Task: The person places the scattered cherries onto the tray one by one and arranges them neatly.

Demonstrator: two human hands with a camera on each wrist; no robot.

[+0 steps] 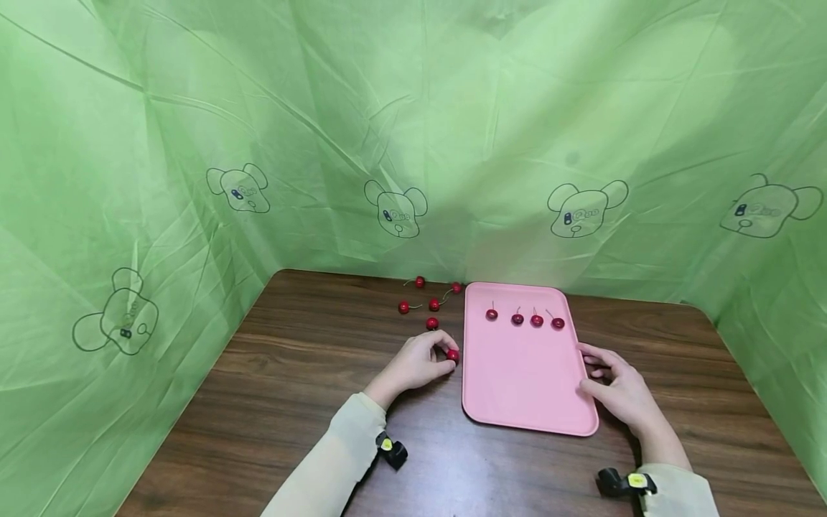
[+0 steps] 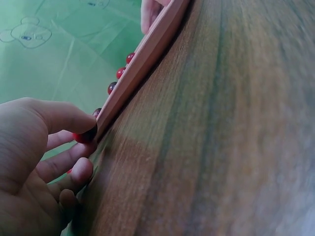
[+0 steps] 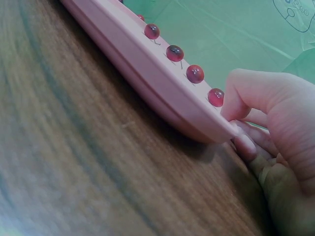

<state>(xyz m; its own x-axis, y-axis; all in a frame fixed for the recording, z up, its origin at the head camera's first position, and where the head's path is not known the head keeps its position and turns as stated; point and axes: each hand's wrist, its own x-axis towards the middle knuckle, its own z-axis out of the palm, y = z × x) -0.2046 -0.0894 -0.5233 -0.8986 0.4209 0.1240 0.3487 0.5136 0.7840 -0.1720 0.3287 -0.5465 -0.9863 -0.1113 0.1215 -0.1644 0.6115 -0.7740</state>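
My left hand [image 1: 416, 361] pinches a red cherry [image 1: 453, 355] between thumb and fingers, just left of the pink tray [image 1: 526, 380]. In the left wrist view the held cherry [image 2: 85, 135] is partly covered by the thumb, close to the tray's side wall. My right hand [image 1: 620, 388] holds the tray's right rim, thumb and fingertips at the edge. The right wrist view has its fingers [image 3: 241, 98] on both sides of the rim. Several dark red cherries [image 1: 537, 321] with stems lie in a row across the tray's far part.
Several more cherries [image 1: 434, 305] with stems lie loose on the brown wooden table [image 1: 310, 345], left of the tray near the back edge. A green cloth [image 1: 452, 129] with bear-head drawings hangs behind and at both sides. Each wrist wears a black strap device [image 1: 391, 450].
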